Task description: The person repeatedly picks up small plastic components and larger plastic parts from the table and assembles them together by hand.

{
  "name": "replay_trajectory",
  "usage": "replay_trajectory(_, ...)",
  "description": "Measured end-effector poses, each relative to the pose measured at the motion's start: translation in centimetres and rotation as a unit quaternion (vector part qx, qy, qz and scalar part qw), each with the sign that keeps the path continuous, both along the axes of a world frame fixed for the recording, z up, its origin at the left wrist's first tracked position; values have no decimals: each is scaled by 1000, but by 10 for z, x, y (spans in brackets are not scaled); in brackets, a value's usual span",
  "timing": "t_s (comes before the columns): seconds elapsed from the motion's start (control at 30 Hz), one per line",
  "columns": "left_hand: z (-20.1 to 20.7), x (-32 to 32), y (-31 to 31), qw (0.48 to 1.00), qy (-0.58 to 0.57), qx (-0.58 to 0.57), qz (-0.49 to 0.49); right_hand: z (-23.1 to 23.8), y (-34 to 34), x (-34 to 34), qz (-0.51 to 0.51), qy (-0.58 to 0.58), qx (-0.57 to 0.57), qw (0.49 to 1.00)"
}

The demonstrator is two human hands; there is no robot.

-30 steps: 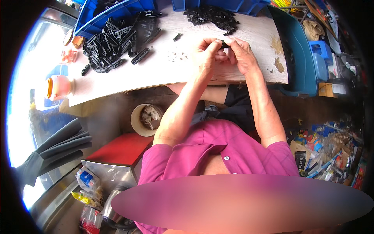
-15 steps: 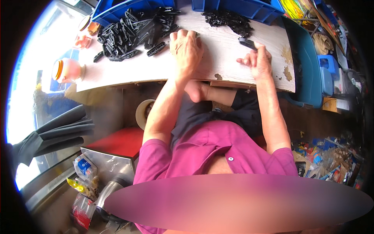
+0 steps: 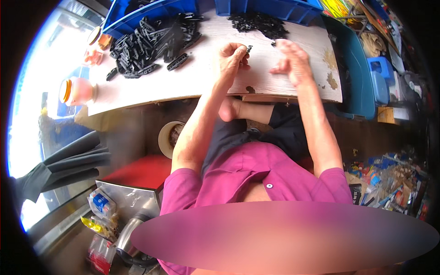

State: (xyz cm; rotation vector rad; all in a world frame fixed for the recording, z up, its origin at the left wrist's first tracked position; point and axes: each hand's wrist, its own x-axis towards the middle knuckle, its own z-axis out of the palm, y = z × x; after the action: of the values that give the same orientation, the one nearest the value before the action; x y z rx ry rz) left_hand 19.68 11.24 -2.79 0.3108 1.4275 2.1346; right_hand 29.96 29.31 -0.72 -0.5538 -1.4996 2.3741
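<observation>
Left hand point(image 3: 233, 56) pinching small black part point(image 3: 249, 47) over pale worktop point(image 3: 201, 78). Right hand point(image 3: 291, 59) at 3 o'clock, open, empty. Pile of black strips point(image 3: 151, 41) at 10 o'clock.

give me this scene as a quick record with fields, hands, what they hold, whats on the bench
left hand: raised over the bench, fingers pinched on a small black part
right hand: fingers spread, holding nothing, close to the small-parts pile
bench: pale wooden top, worn at the right edge
long parts: heap of long black pieces at the left of the bench
small parts: pile of small black pieces at the far edge
bins: blue bins behind the heaps
jar: orange-lidded jar at the left end
</observation>
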Motion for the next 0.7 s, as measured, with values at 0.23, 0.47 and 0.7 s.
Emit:
replay_trajectory(0.23, 4, 17, 13, 981, -144, 74, -107, -7, -24, -8, 54, -5, 89, 995)
replay_trajectory(0.47, 4, 22, 14, 981, -155, 85, -85, -11, -19, -8, 31, 8, 134, 990)
replay_trajectory(0.7, 2, 22, 11, 981, -167, 86, -57, -5, -31, -6, 26, 18, 115, 993)
